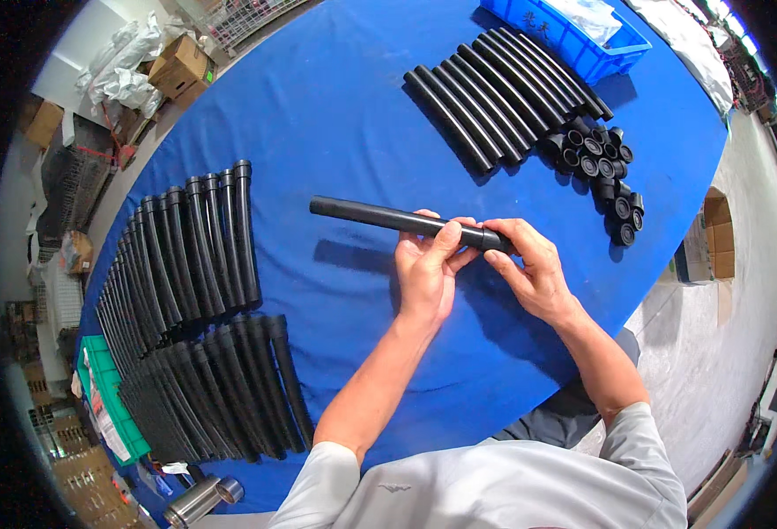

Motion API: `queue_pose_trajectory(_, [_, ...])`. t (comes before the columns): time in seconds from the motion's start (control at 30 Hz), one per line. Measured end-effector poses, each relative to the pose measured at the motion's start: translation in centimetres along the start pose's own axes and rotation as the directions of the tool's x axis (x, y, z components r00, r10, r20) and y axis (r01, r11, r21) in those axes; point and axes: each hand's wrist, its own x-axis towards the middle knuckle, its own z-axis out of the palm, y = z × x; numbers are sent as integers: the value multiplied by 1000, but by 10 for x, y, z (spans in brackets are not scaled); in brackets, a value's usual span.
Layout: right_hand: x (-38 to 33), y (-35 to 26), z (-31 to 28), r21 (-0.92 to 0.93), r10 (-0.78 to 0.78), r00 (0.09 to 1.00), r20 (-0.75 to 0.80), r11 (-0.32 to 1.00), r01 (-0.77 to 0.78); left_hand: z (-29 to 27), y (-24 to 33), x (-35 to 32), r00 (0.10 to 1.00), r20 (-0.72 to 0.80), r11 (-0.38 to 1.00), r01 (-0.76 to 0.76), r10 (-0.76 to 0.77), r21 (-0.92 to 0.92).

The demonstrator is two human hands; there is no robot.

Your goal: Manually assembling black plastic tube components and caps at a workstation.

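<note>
A long black tube (362, 212) is held level above the blue cloth, its free end pointing left. My left hand (427, 264) wraps its fingers and thumb around the tube's right half. At the tube's right end, my right hand (529, 264) grips a black end cap (492, 240), which sits on or against the tube; how deep it sits is hidden by the fingers. Up and to the right lie several plain black tubes (503, 97) in a row. A cluster of loose black caps (607, 167) lies beside them.
Two rows of black tubes with wider capped ends (199, 247) lie at the left. A blue crate (613, 57) stands at the far edge, a green tray (111, 401) at the left edge. A metal cylinder (196, 502) is at lower left. Blue cloth (344, 106) covers the table.
</note>
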Motion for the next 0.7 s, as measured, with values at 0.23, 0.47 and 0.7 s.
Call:
queue_pose_trajectory(0.23, [-2, 3, 4, -11, -33, 999, -32, 999, 32, 0, -4, -2, 999, -27, 999, -33, 33, 12])
queue_pose_trajectory(0.47, [0, 4, 4, 13, -11, 1000, -24, 1000, 12, -2, -4, 0, 999, -38, 1000, -9, 8, -24])
queue_pose_trajectory(0.7, [0, 0, 4, -18, -1, 1000, -13, 1000, 1, -2, -1, 2, 999, -29, 997, 27, -29, -65])
